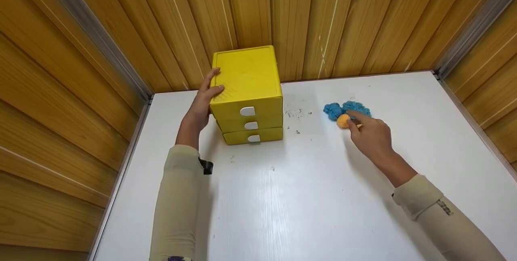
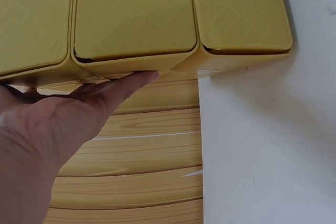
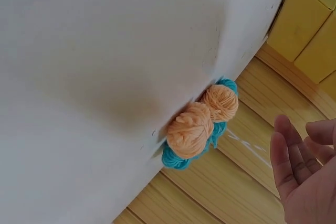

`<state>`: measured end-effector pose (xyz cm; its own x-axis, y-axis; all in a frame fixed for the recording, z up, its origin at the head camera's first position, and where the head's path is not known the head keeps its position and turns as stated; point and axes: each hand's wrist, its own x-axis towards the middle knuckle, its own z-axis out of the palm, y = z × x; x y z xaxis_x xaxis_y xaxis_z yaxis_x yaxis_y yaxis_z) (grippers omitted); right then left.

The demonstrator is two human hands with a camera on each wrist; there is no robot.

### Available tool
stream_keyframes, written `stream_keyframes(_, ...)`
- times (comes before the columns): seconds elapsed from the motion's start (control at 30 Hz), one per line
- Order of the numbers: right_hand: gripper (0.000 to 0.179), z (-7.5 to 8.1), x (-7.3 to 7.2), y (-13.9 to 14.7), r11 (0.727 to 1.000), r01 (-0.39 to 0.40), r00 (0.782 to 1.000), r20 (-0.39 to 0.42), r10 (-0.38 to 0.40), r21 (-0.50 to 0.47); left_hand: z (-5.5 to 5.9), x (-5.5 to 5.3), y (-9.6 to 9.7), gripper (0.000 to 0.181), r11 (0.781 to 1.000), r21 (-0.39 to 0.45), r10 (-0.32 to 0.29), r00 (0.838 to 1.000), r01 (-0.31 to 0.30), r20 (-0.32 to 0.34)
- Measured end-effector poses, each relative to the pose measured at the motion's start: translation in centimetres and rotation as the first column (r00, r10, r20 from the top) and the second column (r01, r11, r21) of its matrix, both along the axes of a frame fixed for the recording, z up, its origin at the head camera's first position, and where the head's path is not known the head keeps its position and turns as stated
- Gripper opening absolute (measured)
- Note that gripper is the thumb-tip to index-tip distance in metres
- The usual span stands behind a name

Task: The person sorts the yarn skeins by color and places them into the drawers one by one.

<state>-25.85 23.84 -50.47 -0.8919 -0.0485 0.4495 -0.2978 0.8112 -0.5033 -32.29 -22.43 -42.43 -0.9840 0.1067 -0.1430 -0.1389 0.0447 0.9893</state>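
Observation:
My left hand rests against the left side of a yellow three-drawer box, fingertips and thumb over its top edge. In the left wrist view this left hand lies along the box's side, fingers fairly straight. Over the yarn on the right hovers my right hand, which covers part of it in the head view. The right wrist view shows the right hand apart from the yarn, fingers loosely bent around nothing. Two orange yarn balls sit close against blue yarn balls.
A white table carries everything, with small dark marks beside the box. Wood-patterned panels rise behind and at both sides. White tabs mark the drawer fronts, which all look closed.

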Motion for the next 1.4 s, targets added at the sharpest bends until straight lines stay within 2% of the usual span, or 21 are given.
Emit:
stream_keyframes(0.2,0.025,-0.7,0.3,-1.8,0.998,-0.057,0.998,-0.005,0.057,0.01,-0.2,0.0,0.0,0.063,1.0,0.003,-0.005,1.0,0.005,0.0)
stream_keyframes(0.4,0.024,-0.9,0.5,-6.0,0.985,-0.164,0.986,-0.026,0.166,0.043,-0.1,-0.1,0.0,0.061,1.0,0.004,-0.003,1.0,0.003,-0.004)
stream_keyframes(0.53,0.023,-0.7,0.6,-9.6,0.966,-0.257,0.964,-0.058,0.259,0.04,0.0,-0.1,0.1,0.06,1.0,0.0,0.0,1.0,0.0,-0.008)
stream_keyframes(0.7,0.02,-0.4,0.6,-14.1,0.931,-0.366,0.925,-0.103,0.365,0.006,0.0,-0.1,0.0,0.062,1.0,-0.007,0.008,1.0,-0.008,-0.001)
stream_keyframes(0.87,0.021,-0.5,0.4,-17.6,0.909,-0.416,0.899,-0.15,0.412,-0.001,0.0,-0.1,0.2,0.064,1.0,-0.003,0.011,1.0,-0.011,0.003)
stream_keyframes(1.2,0.021,-1.1,-0.3,-21.3,0.917,-0.397,0.91,-0.149,0.386,-0.046,-0.3,0.0,0.2,0.064,1.0,0.008,0.011,1.0,-0.011,0.0)
stream_keyframes(1.4,0.012,-0.9,-0.6,-22.1,0.928,-0.357,0.93,-0.134,0.342,-0.11,-0.1,0.0,0.1,0.064,1.0,-0.007,0.005,1.0,-0.005,-0.001)
